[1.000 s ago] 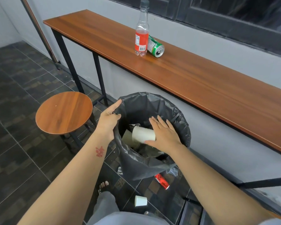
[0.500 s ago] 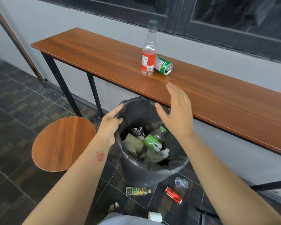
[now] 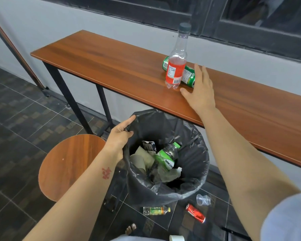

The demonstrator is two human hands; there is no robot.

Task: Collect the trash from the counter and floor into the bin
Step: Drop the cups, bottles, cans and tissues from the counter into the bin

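Note:
A bin lined with a black bag (image 3: 193, 186) stands on the floor under the wooden counter (image 3: 111, 66), holding a green bottle, paper and other trash. My left hand (image 3: 120, 134) pinches the bag's left rim. My right hand (image 3: 201, 89) hovers open over the counter, fingers spread, just right of a green can (image 3: 188, 76) lying on its side and a clear bottle with red drink (image 3: 176, 66) standing upright in front of it. On the floor by the bin lie a small tea bottle (image 3: 155, 210), a red can (image 3: 195, 213), a clear plastic cup (image 3: 202, 200) and a white paper cup (image 3: 176, 238).
A round wooden stool (image 3: 66, 164) stands left of the bin, close to my left forearm. The counter's black legs (image 3: 66, 100) drop to the dark tiled floor. A grey wall and dark window frame run behind the counter. My toes (image 3: 130, 229) show at the bottom edge.
My right hand let go of a white cup over the bin, rose and reached forward to the counter beside the green can. The left hand kept hold of the bag rim.

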